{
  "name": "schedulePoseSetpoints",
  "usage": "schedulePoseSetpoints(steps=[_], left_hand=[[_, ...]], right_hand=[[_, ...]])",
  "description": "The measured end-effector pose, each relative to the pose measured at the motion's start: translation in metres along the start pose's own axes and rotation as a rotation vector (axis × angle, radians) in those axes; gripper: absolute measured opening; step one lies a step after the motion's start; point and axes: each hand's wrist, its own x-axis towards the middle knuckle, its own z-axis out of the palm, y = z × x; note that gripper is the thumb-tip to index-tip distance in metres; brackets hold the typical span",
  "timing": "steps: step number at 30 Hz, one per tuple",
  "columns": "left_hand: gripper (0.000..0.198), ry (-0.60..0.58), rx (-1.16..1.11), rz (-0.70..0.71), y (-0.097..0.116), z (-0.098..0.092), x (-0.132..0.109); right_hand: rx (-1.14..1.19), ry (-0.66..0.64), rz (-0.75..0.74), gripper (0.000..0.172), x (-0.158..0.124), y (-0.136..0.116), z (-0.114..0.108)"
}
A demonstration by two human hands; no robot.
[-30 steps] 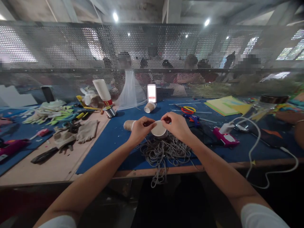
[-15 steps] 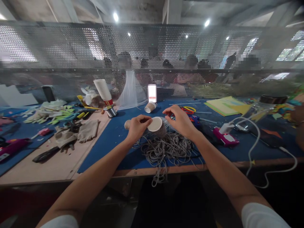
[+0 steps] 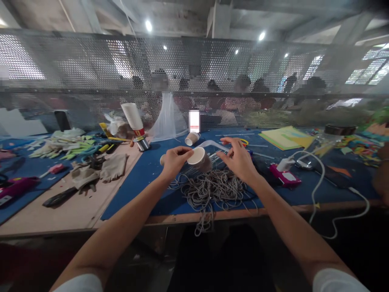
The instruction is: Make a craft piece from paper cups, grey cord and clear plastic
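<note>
A paper cup point(image 3: 205, 163), pale on its round end and brownish on its side, is tilted above the table. My left hand point(image 3: 176, 161) pinches its left edge between thumb and fingers. From the cup's top edge a translucent whitish strip point(image 3: 209, 143) arches across to my right hand point(image 3: 238, 156), whose thumb and fingers close on its end; the exact grip is partly hidden. Beneath the cup lies a tangled heap of grey cord point(image 3: 217, 190), with some loops hanging over the table's front edge. Another brownish cup point(image 3: 192, 138) lies on its side behind.
Stacked white cups point(image 3: 132, 115) lean atop a metal can point(image 3: 142, 143). Gloves point(image 3: 113, 167), a black-handled tool point(image 3: 60, 197) and a magenta glue gun point(image 3: 18, 189) lie left. Right are a magenta device point(image 3: 285, 176) with white cable, coloured paper point(image 3: 284, 138) and a clear jar point(image 3: 334, 140).
The whitish strip now shows stretched between the cup and my right hand. My right hand has shifted right, its fingers drawn closer together. My left hand still holds the cup.
</note>
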Motion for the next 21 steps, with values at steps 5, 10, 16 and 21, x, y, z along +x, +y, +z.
schedulePoseSetpoints(steps=[5,10,16,21], left_hand=[[0.026,-0.06,0.084,0.052,0.004,0.002,-0.004],[0.024,-0.096,0.096,0.075,0.004,0.002,-0.004],[0.017,-0.113,0.171,0.13,0.003,0.003,-0.005],[0.016,-0.108,0.215,0.148,0.001,0.003,-0.005]], right_hand=[[0.112,-0.173,-0.067,0.037,0.024,-0.008,0.011],[0.099,-0.203,-0.135,0.017,0.036,-0.007,0.02],[0.107,-0.175,-0.192,0.006,0.033,-0.002,0.026],[0.133,-0.13,-0.204,0.007,0.03,0.001,0.034]])
